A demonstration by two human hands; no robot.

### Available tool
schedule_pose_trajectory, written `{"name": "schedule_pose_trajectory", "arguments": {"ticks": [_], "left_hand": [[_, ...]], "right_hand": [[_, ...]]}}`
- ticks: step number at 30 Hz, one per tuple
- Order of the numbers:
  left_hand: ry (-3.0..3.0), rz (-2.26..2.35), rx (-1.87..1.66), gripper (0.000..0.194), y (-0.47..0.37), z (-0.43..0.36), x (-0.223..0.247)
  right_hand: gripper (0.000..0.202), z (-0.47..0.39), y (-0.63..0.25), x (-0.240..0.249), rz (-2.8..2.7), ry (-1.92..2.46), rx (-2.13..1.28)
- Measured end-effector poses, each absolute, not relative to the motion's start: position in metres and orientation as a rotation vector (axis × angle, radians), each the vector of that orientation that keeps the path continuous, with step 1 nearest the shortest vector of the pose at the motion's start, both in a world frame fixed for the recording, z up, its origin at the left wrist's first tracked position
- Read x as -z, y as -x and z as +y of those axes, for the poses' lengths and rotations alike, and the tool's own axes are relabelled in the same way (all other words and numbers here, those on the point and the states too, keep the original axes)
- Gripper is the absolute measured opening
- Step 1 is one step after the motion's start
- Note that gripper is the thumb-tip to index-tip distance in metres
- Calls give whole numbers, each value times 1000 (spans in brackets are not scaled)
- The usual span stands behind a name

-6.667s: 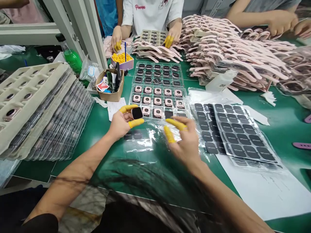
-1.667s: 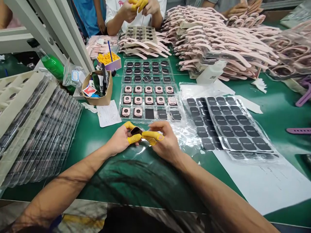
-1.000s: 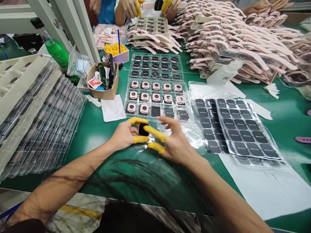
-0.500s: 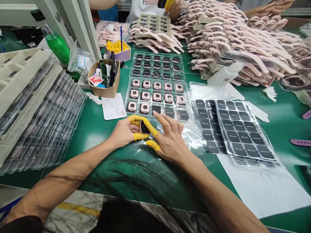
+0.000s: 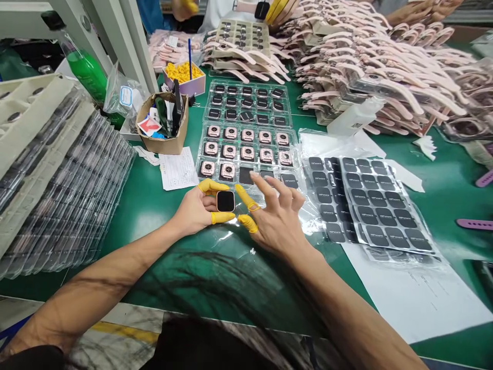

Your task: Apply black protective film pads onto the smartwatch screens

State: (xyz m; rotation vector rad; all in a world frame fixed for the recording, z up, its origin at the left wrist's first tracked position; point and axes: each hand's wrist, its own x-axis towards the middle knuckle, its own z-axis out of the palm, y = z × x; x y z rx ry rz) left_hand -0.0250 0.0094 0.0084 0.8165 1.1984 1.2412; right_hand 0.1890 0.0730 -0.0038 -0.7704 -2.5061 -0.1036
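Observation:
A smartwatch case (image 5: pixel 225 201) with a black screen and pinkish rim faces up between the thumb and fingers of my left hand (image 5: pixel 196 209). Yellow finger cots cover that thumb and index finger. Just to the right, my right hand (image 5: pixel 278 216) hovers with fingers spread and nothing in them, yellow cots on its thumb and index finger. Beyond both hands lies a clear plastic tray (image 5: pixel 199 154) of pink watch cases, backs up, with black square pieces in its near right pockets. My right fingers partly hide that near row.
Sheets of black square stickers (image 5: pixel 379 205) lie right, over white paper (image 5: pixel 416 303). Stacked trays (image 5: pixel 65 190) rise at left. A cardboard box (image 5: pixel 165 139), a green bottle (image 5: pixel 87 72) and heaped pink watch straps (image 5: pixel 370 61) stand behind. Across the table, a co-worker's gloved hand (image 5: pixel 278 11) holds a watch.
The watch case has turned in my left hand, so its screen now faces up. My right hand has drawn off it to the right and spread its fingers.

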Motion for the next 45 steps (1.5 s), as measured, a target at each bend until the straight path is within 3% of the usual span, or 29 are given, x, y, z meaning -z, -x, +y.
{"name": "schedule_pose_trajectory", "arguments": {"ticks": [6, 11, 14, 17, 22, 24, 27, 32, 37, 40, 42, 45], "left_hand": [[-811, 1131, -1252, 70, 26, 10, -8], [-835, 1179, -1271, 72, 26, 10, -6], [-846, 1173, -1256, 73, 27, 10, -4], [-846, 1171, -1260, 68, 28, 10, -4], [-858, 1208, -1277, 59, 32, 13, -8], [-851, 1177, -1260, 59, 33, 13, -9], [-842, 1136, -1249, 58, 32, 12, -10], [-847, 1184, -1260, 59, 33, 11, -12], [-887, 1152, -1242, 61, 33, 12, -7], [-889, 1141, -1246, 66, 33, 13, -4], [-880, 1154, -1309, 66, 36, 16, -4], [-832, 1197, -1503, 62, 48, 26, -3]], "right_hand": [[47, 71, -186, 6, -2543, 547, -30], [56, 78, -189, 8, -2475, 868, 124], [58, 76, -188, 9, -2487, 738, 116], [54, 73, -184, 9, -2558, 597, 114], [49, 76, -185, 9, -2407, 979, 136], [48, 75, -184, 9, -2463, 823, 119], [44, 72, -179, 10, -2585, 632, 159], [43, 72, -180, 11, -2443, 1063, 165], [43, 76, -183, 12, -2621, 638, 116], [41, 85, -186, 11, -2459, 902, 181], [38, 88, -187, 8, -2257, 996, 125], [27, 80, -176, 5, -2173, 759, -253]]}}
